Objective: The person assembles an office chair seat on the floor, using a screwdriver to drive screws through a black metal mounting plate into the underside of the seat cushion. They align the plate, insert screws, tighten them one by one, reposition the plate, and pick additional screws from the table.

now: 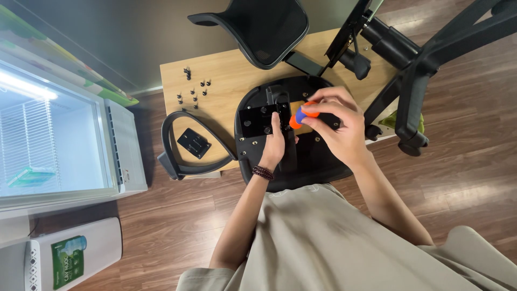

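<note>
**Orange-handled screwdriver held over the black seat base**

Orange and blue mark the handle of the screwdriver (297,117) that your right hand (336,126) grasps; the fingers curl over its top and the thumb closes in from the side, so that grip is clenched on the handle, though the shaft below is hidden; your left hand (274,143) lies flat on the black seat base (318,161), fingers pointing away from you and resting against the black metal plate (261,117) fixed there; that hand is released, pressing rather than holding, and a dark beaded bracelet (263,172) sits on its wrist; the seat base lies upside down on the near edge of the wooden counter (226,75), partly overhanging it towards you; just left of it rests a curved black armrest (180,145) with a small black bracket (194,143) inside its loop; a scatter of dark screws (193,90) lies farther back on the counter; the chair back (258,29) sits at the far edge, and the wheeled chair base (414,81) stands to your right, on its side.
</note>
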